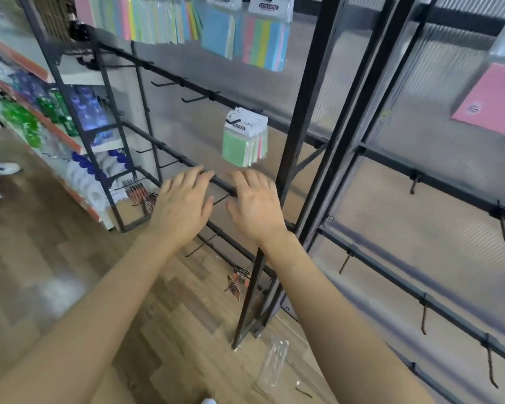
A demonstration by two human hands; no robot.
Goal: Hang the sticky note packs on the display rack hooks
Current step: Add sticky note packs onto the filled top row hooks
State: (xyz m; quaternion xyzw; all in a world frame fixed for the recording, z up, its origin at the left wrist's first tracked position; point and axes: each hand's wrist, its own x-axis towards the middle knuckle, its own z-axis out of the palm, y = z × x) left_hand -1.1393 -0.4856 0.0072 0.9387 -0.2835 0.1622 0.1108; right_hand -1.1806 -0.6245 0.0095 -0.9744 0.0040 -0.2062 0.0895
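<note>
A bunch of sticky note packs [245, 139], green and pink with white header cards, hangs on a hook of the black display rack [299, 118]. Below it both my hands reach toward a lower rack bar [220, 182]. My left hand [184, 202] has its fingers extended over the bar, holding nothing. My right hand [255, 204] lies beside it with fingers lightly bent against the bar, and a bare hook [220, 199] sticks out between the two hands. More sticky note packs [245, 30] hang in a row at the top of the rack.
Bare hooks [197, 98] line the rack bars left and right. A pink pack [493, 103] hangs at the far right. Clear plastic wrapping [274, 364] and small carded items [238, 279] lie on the wooden floor. Store shelves [56, 126] with bottles stand at left.
</note>
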